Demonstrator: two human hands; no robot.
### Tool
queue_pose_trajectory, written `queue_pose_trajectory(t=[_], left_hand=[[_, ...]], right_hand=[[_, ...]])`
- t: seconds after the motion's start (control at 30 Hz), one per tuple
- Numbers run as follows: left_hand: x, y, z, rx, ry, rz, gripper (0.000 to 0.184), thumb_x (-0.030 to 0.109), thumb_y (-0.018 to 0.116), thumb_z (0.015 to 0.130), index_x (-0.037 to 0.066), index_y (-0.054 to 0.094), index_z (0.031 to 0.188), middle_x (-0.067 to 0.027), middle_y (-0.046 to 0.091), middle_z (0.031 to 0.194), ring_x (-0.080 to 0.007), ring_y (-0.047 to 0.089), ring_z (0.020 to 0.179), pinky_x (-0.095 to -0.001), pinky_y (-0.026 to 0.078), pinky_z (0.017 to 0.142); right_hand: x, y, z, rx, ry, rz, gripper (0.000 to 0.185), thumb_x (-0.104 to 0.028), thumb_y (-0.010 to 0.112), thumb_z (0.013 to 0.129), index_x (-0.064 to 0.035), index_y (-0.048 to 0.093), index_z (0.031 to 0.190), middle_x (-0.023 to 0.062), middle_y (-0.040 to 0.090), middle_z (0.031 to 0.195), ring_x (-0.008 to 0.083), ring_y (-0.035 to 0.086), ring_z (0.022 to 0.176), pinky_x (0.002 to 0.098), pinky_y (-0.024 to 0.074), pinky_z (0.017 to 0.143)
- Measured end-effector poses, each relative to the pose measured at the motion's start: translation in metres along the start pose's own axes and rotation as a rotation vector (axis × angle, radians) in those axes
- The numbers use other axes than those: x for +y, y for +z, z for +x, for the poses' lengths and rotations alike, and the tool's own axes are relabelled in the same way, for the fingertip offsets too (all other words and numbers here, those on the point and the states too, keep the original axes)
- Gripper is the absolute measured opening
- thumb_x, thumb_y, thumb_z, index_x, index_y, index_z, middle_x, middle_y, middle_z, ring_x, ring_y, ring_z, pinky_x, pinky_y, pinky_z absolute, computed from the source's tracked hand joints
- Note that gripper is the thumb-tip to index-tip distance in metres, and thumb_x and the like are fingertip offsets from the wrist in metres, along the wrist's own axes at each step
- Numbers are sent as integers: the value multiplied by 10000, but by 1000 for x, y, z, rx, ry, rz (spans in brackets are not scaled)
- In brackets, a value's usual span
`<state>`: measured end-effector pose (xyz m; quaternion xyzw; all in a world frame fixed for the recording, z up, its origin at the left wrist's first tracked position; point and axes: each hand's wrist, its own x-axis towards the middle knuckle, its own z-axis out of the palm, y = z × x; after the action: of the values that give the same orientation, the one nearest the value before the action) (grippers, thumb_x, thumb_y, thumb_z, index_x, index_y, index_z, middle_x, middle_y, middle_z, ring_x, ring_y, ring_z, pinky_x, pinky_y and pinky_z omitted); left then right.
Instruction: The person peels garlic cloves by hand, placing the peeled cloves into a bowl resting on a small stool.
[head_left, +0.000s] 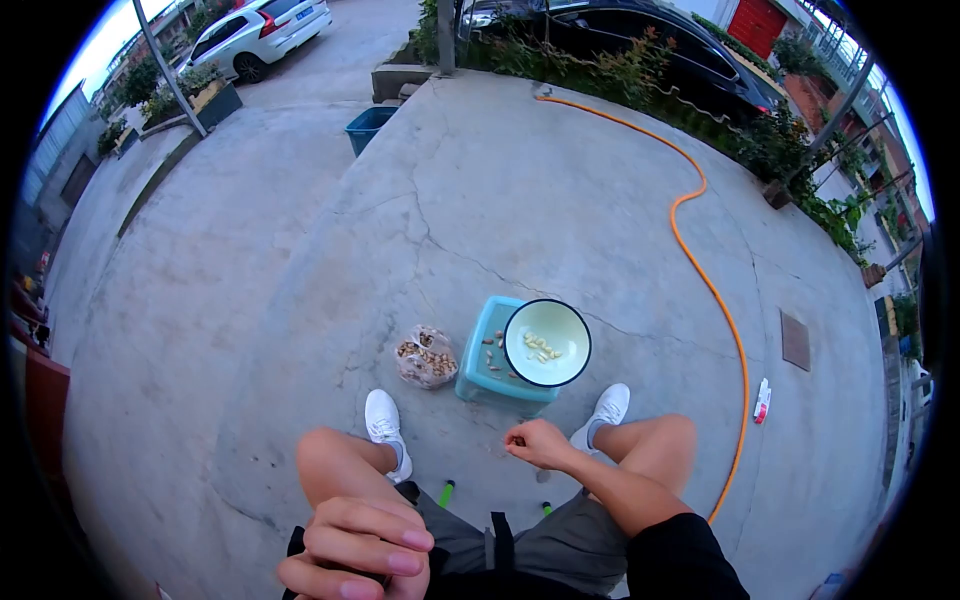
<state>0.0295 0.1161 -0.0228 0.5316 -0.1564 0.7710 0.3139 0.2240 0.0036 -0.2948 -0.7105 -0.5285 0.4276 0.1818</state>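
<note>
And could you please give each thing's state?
Stool: upright, brown bits on top
Bowl: upright on the stool, pale pieces inside
Bag: filled with brown pieces
Hose: laid out, curving
Left hand: curled, contents unclear
Right hand: curled, contents unclear
Blue bin: upright
White car: tailgate shut

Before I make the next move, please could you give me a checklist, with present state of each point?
1. Bowl fully within the stool top: not ok, its right side appears to overhang.
2. Pale pieces inside the bowl: ok.
3. Bag beside the stool: ok, on the ground to its left.
4. Right hand empty: cannot tell, something dark may show there.
5. Left hand empty: cannot tell, fingers are curled.
6. Hose apart from the stool: ok.
</note>
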Motion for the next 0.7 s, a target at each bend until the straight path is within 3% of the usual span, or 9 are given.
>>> queue_pose_trajectory(t=[0.07,0.5,0.7], left_hand=[[3,-1,3,-54,-61,16,717,593,366,983,99,318,1501,-178,487,1102,-311,556,747,-396,501,476],[-7,4,-4,-14,29,-11,770,635,349,973,76,316,1501,-175,472,1087,-300,548,726,-386,490,471],[-9,4,-6,10,44,-14,766,634,352,973,76,325,1496,-180,477,1100,-300,550,721,-382,491,477]], right_hand=[[4,3,1,10,-19,-9,201,-242,665,853,-86,719,968,116,693,817,299,661,756,395,507,672],[15,9,4,44,-87,11,221,-208,605,855,-79,726,988,165,677,930,357,641,900,450,511,806],[14,9,4,22,-139,-4,204,-195,625,870,-64,722,991,148,659,882,330,637,862,420,506,762]])
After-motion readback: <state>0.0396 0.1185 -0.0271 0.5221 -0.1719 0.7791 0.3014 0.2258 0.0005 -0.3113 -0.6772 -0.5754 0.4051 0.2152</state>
